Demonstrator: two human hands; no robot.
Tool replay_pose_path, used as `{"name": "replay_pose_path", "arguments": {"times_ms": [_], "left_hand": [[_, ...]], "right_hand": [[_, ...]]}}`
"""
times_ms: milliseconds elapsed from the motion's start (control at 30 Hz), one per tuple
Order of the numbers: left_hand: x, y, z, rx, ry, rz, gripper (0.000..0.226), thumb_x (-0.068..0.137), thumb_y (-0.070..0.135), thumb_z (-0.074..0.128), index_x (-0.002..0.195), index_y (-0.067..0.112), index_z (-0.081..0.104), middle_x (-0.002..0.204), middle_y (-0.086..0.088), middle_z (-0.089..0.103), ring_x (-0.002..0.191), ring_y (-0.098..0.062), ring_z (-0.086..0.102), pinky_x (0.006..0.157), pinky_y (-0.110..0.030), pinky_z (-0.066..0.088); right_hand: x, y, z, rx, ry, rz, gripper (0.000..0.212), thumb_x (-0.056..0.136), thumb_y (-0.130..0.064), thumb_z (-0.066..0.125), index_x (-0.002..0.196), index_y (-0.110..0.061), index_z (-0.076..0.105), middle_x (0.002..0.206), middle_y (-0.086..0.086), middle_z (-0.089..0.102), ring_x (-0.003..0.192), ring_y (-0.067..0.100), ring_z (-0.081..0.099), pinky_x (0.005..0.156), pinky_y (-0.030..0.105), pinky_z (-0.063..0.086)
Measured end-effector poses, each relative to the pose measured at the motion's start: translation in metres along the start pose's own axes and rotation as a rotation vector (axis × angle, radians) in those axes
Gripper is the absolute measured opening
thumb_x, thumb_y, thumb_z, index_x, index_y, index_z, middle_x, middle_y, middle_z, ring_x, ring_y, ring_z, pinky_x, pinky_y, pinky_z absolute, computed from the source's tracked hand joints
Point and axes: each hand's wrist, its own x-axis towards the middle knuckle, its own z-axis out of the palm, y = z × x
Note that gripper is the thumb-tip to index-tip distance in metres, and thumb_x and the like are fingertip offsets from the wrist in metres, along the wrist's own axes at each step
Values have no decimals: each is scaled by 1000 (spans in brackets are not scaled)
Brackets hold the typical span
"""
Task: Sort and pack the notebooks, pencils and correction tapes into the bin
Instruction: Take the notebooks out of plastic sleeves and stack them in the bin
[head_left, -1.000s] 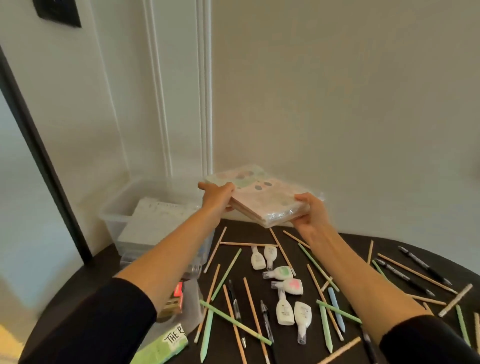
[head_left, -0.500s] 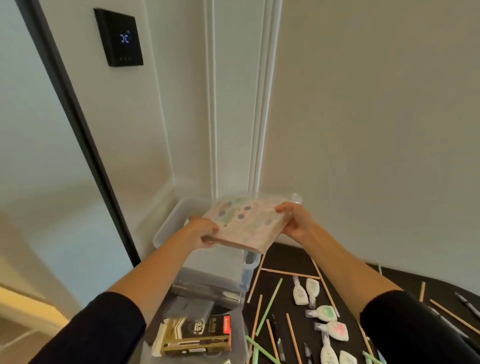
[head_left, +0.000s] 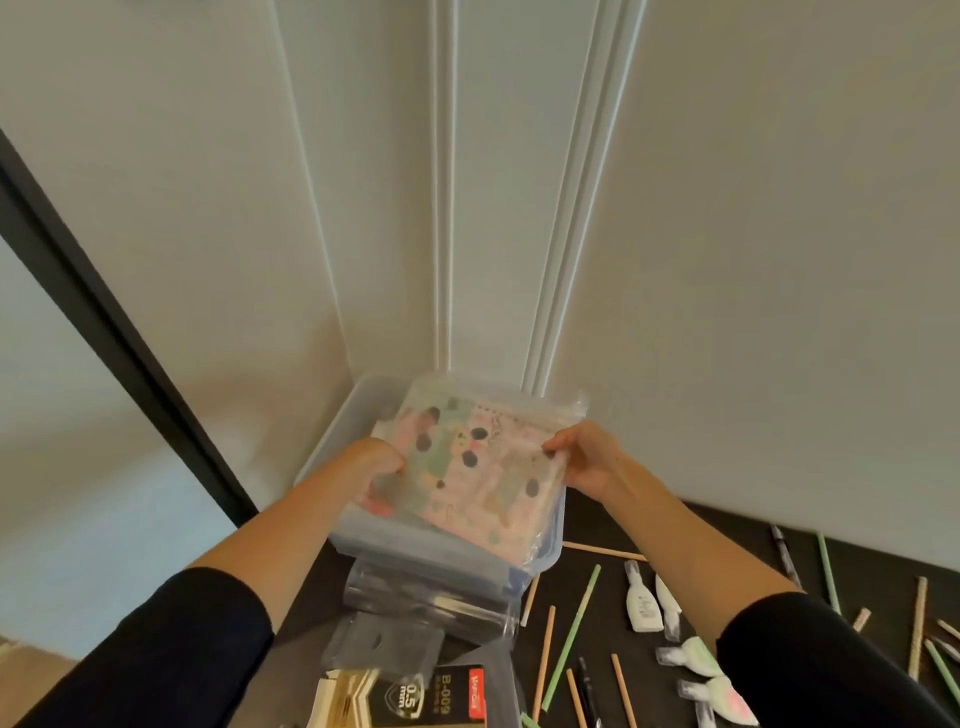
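Both hands are engaged on one item. The left hand (head_left: 376, 460) has its fingers curled round the left edge of a plastic-wrapped pack of notebooks (head_left: 467, 467). The right hand (head_left: 587, 462) pinches the pack's right edge between thumb and fingers. The cover carries a pastel print with dark dots, and loose wrapping projects beyond the far right corner. The pack lies tilted at the mouth of the translucent bin (head_left: 332, 431), and its near edge shows through the bin's front wall, so that edge is below the rim. Whether it rests on anything inside cannot be determined. The bin stands at the far left corner of the dark table (head_left: 613, 525), close against the white panelled wall (head_left: 727, 260). A clear container (head_left: 431, 597) lies just in front of the bin. A box (head_left: 415, 696) printed "0.5 mm" sits nearer the camera. To the right of the bin, loose pencils (head_left: 574, 634) in green and wood tones lie scattered on the table at various angles. Several white correction tapes (head_left: 644, 597) lie among them, near the right forearm. A black door frame (head_left: 104, 322) runs diagonally at the left. Both forearms are bare below dark sleeves.
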Motion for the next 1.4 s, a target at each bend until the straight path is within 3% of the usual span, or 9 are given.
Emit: {"name": "replay_pose_path", "arguments": {"times_ms": [233, 433, 533, 667, 767, 867, 967, 1167, 1400], "left_hand": [[17, 1, -2, 202, 46, -12, 40, 98, 23, 42, 124, -7, 49, 116, -24, 58, 80, -29, 62, 77, -35, 52], [29, -3, -6, 191, 66, 3, 33, 97, 23, 44, 102, -7, 56, 103, -22, 63, 89, -31, 64, 75, -36, 54], [37, -2, -3, 238, 103, 28, 28, 96, 20, 45, 84, -2, 56, 77, -16, 62, 64, -24, 61, 64, -33, 53], [50, -2, 0, 221, 156, 63, 31, 94, 29, 48, 78, 2, 53, 69, -11, 57, 56, -19, 54, 53, -27, 47], [60, -6, 3, 159, 154, 99, 32, 94, 33, 47, 81, 4, 52, 68, -10, 52, 57, -20, 48, 59, -27, 43], [61, -8, 4, 188, 119, 187, 29, 93, 34, 42, 93, 7, 52, 71, -9, 51, 57, -18, 45, 54, -24, 38], [51, -5, 10, 370, -77, 253, 36, 88, 49, 47, 90, 16, 63, 76, -5, 63, 62, -15, 58, 56, -21, 46], [41, -8, 43, 886, -169, 357, 61, 75, 49, 69, 116, 7, 54, 110, -5, 61, 98, -20, 59, 86, -27, 48], [41, -7, 53, 1159, -38, 484, 40, 83, 36, 65, 108, 6, 60, 110, -9, 63, 99, -25, 60, 84, -30, 46]], "right_hand": [[20, -8, 3, -71, -14, -47, 55, 74, 26, 25, 115, 1, 53, 130, 26, 50, 119, 42, 48, 106, 47, 36], [45, 12, 30, -71, 58, -23, 55, 75, 25, 27, 111, -6, 56, 131, 29, 48, 119, 46, 48, 101, 50, 41], [56, 34, 34, 0, 88, 22, 62, 78, 24, 28, 122, -13, 54, 115, 24, 57, 104, 40, 57, 81, 43, 54], [64, 50, 31, -34, 13, -23, 80, 76, 28, 29, 138, -22, 38, 127, 26, 49, 120, 43, 47, 97, 48, 44], [63, 56, 34, -137, -39, -82, 83, 77, 27, 43, 139, -25, 28, 126, 20, 49, 111, 41, 54, 87, 53, 49], [61, 59, 40, -424, 47, -181, 89, 76, 15, 61, 142, -20, 12, 120, 10, 46, 87, 21, 58, 54, 31, 55], [63, 63, 45, -698, 186, -263, 101, 73, 0, 72, 144, -18, 3, 133, 14, 34, 108, 32, 52, 46, 24, 49], [58, 61, 31, -1354, 400, -620, 89, 68, -39, 79, 133, -12, 24, 130, 10, 28, 116, 24, 33, 91, 34, 44], [75, 56, 25, -1585, 125, -777, 75, 80, -36, 68, 140, -14, 30, 144, 5, 27, 134, 24, 22, 110, 35, 20]]}}
